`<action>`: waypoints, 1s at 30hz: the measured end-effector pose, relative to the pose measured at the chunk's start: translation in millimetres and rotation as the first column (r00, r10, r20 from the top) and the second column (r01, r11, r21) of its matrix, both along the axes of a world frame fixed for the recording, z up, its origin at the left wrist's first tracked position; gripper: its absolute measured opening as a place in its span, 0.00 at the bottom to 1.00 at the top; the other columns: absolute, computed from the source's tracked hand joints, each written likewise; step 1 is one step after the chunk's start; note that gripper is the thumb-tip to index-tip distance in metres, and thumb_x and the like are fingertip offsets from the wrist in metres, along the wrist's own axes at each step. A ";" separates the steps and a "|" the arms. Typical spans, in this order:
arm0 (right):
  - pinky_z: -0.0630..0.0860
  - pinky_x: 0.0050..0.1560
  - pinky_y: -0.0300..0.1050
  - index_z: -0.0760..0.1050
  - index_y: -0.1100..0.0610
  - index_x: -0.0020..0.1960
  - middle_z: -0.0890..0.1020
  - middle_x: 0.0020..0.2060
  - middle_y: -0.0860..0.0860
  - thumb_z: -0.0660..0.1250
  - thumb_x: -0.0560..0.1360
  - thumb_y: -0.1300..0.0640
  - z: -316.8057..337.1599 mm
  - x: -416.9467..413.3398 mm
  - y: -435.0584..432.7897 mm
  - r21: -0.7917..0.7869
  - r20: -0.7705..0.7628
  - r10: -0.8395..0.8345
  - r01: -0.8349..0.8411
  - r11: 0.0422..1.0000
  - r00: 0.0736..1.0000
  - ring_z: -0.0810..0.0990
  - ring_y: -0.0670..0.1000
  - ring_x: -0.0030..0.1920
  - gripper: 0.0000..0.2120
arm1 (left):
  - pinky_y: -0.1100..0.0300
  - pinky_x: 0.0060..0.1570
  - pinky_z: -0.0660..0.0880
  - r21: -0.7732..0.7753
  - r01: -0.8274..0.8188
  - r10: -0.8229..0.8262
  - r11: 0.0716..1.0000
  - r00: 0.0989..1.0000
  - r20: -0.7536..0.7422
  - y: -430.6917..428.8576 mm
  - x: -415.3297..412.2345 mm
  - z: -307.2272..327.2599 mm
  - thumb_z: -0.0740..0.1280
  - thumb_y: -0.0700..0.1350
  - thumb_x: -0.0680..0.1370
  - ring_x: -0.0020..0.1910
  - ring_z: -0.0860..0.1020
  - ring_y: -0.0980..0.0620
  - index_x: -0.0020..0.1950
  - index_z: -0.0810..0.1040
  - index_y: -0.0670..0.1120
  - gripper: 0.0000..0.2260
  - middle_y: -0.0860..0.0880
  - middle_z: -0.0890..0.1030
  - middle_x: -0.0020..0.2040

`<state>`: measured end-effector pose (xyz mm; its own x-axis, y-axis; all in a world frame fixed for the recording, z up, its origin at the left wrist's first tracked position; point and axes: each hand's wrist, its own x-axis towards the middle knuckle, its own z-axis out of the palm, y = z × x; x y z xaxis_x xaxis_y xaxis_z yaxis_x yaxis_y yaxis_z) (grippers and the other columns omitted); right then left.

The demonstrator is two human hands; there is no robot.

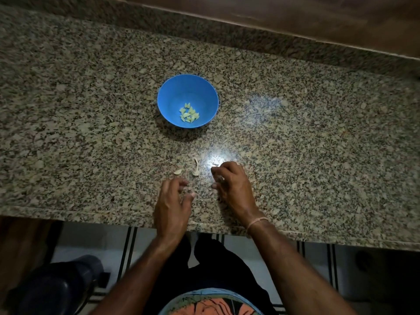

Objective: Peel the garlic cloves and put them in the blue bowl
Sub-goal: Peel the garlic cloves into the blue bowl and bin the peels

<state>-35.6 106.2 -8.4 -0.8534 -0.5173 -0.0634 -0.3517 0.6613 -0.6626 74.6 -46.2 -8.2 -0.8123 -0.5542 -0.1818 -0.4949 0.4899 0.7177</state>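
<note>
now left hand [172, 208] and right hand [231, 187] curl palm-down.

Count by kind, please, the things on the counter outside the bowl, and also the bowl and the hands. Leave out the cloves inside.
Blue bowl: 1
Loose clove: 1
Dry stalk piece: 1
Small peel scrap: 1
Hands: 2, the left hand and the right hand
Total: 6

Blue bowl [169, 100], speckled granite counter [295, 144]
</note>
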 end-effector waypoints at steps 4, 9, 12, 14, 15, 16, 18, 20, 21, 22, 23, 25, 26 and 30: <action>0.82 0.47 0.44 0.84 0.57 0.56 0.79 0.53 0.46 0.77 0.74 0.64 -4.9 -0.6 -0.4 -0.041 -0.068 -0.039 0.036 0.999 0.997 0.77 0.47 0.53 0.11 | 0.61 0.38 0.75 -0.045 0.000 0.001 0.999 1.000 0.023 5.6 -2.6 -0.9 0.75 0.48 0.78 0.46 0.79 0.56 0.60 0.76 0.55 0.13 0.58 0.76 0.56; 0.77 0.42 0.47 0.82 0.54 0.48 0.80 0.45 0.45 0.74 0.77 0.61 -0.4 -3.0 4.4 -0.030 -0.149 0.002 -0.006 1.000 0.989 0.76 0.47 0.47 0.03 | 0.53 0.45 0.82 -0.054 -0.011 0.010 0.998 1.000 -0.016 26.4 -12.1 0.4 0.75 0.47 0.79 0.52 0.79 0.55 0.60 0.77 0.52 0.12 0.56 0.77 0.58; 0.76 0.41 0.48 0.79 0.53 0.46 0.78 0.42 0.45 0.71 0.79 0.64 2.0 -3.8 13.5 -0.025 -0.129 0.041 -0.044 0.999 0.991 0.75 0.48 0.45 0.07 | 0.56 0.47 0.80 -0.063 -0.049 0.048 0.997 0.999 -0.006 43.1 -19.4 0.7 0.75 0.45 0.78 0.54 0.79 0.54 0.61 0.77 0.51 0.14 0.55 0.77 0.60; 0.77 0.42 0.44 0.78 0.52 0.44 0.78 0.41 0.44 0.70 0.79 0.66 4.0 -4.3 24.9 -0.118 -0.012 -0.042 0.041 0.992 0.999 0.77 0.47 0.44 0.11 | 0.57 0.47 0.80 -0.060 -0.052 0.051 0.997 0.999 -0.018 53.1 -24.7 1.1 0.75 0.44 0.79 0.54 0.79 0.54 0.63 0.76 0.50 0.15 0.53 0.77 0.61; 0.78 0.44 0.40 0.79 0.51 0.44 0.80 0.42 0.44 0.70 0.79 0.66 4.3 -6.0 32.5 -0.181 0.084 -0.104 0.118 0.976 0.991 0.79 0.46 0.45 0.11 | 0.57 0.47 0.81 -0.061 -0.044 0.043 0.997 0.999 -0.028 57.3 -28.6 0.4 0.75 0.44 0.79 0.54 0.79 0.54 0.65 0.76 0.50 0.16 0.53 0.77 0.62; 0.79 0.46 0.37 0.79 0.51 0.44 0.82 0.42 0.45 0.71 0.80 0.65 4.1 -7.5 40.5 -0.229 0.184 -0.152 0.193 0.954 0.971 0.80 0.44 0.45 0.10 | 0.58 0.48 0.82 -0.070 -0.033 0.031 0.997 0.999 -0.030 60.9 -33.4 -0.5 0.75 0.44 0.79 0.55 0.79 0.54 0.67 0.75 0.49 0.18 0.52 0.76 0.63; 0.83 0.49 0.41 0.81 0.52 0.46 0.84 0.43 0.47 0.72 0.79 0.63 2.8 -9.8 55.7 -0.280 0.339 -0.200 0.301 0.911 0.919 0.83 0.43 0.46 0.08 | 0.59 0.48 0.81 -0.105 -0.022 0.019 0.994 0.999 -0.029 67.1 -46.9 -1.5 0.75 0.44 0.78 0.56 0.79 0.53 0.72 0.74 0.47 0.23 0.49 0.76 0.65; 0.85 0.52 0.45 0.81 0.51 0.47 0.85 0.45 0.47 0.72 0.79 0.63 1.9 -10.9 67.9 -0.305 0.408 -0.205 0.345 0.888 0.890 0.85 0.46 0.48 0.07 | 0.58 0.50 0.80 -0.132 -0.037 0.036 0.990 0.999 -0.016 72.4 -62.9 0.3 0.76 0.45 0.77 0.57 0.78 0.52 0.73 0.73 0.45 0.26 0.48 0.76 0.65; 0.85 0.53 0.46 0.82 0.51 0.47 0.86 0.45 0.47 0.72 0.79 0.62 2.3 -12.3 71.8 -0.312 0.421 -0.203 0.351 0.883 0.884 0.85 0.46 0.49 0.07 | 0.59 0.50 0.79 -0.146 -0.056 0.056 0.988 0.998 -0.005 74.8 -71.1 1.9 0.76 0.46 0.77 0.57 0.77 0.52 0.73 0.74 0.45 0.26 0.48 0.76 0.65; 0.85 0.53 0.46 0.82 0.51 0.47 0.86 0.45 0.47 0.73 0.79 0.62 2.9 -14.0 75.1 -0.316 0.423 -0.197 0.348 0.883 0.884 0.85 0.47 0.49 0.06 | 0.60 0.49 0.78 -0.160 -0.080 0.082 0.984 0.997 0.005 76.6 -78.2 3.0 0.77 0.47 0.77 0.56 0.77 0.52 0.72 0.75 0.45 0.25 0.49 0.76 0.64; 0.85 0.53 0.47 0.82 0.51 0.48 0.86 0.45 0.47 0.73 0.79 0.62 2.9 -15.7 77.5 -0.322 0.426 -0.188 0.342 0.883 0.885 0.85 0.47 0.49 0.06 | 0.60 0.49 0.78 -0.170 -0.110 0.113 0.979 0.993 0.012 77.5 -84.0 3.4 0.77 0.48 0.77 0.55 0.78 0.52 0.71 0.76 0.45 0.24 0.49 0.76 0.63; 0.85 0.53 0.47 0.82 0.53 0.48 0.86 0.45 0.48 0.73 0.79 0.62 4.3 -18.7 80.9 -0.327 0.438 -0.173 0.336 0.883 0.882 0.86 0.47 0.49 0.05 | 0.59 0.47 0.80 -0.174 -0.176 0.182 0.969 0.983 0.016 78.6 -90.8 3.4 0.77 0.48 0.77 0.53 0.79 0.53 0.67 0.78 0.46 0.20 0.50 0.77 0.61; 0.85 0.53 0.47 0.82 0.53 0.48 0.86 0.45 0.48 0.73 0.79 0.62 5.3 -19.6 81.7 -0.327 0.442 -0.170 0.335 0.884 0.880 0.86 0.47 0.49 0.04 | 0.58 0.47 0.81 -0.171 -0.205 0.210 0.964 0.978 0.012 78.9 -92.4 3.7 0.77 0.47 0.77 0.51 0.79 0.53 0.64 0.79 0.46 0.18 0.50 0.78 0.59; 0.84 0.53 0.45 0.82 0.53 0.48 0.86 0.45 0.48 0.72 0.79 0.62 7.5 -22.1 83.9 -0.328 0.453 -0.148 0.319 0.889 0.879 0.86 0.48 0.49 0.04 | 0.63 0.42 0.75 -0.163 -0.254 0.256 0.953 0.967 -0.009 79.4 -95.0 3.9 0.76 0.44 0.77 0.46 0.78 0.55 0.55 0.82 0.47 0.08 0.51 0.80 0.54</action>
<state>-57.7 190.1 -1.0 -0.8929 -0.3610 -0.2691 0.1363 0.3530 -0.9256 -20.4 33.2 -4.2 -0.6382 -0.7655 -0.0816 -0.6267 0.4550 0.6326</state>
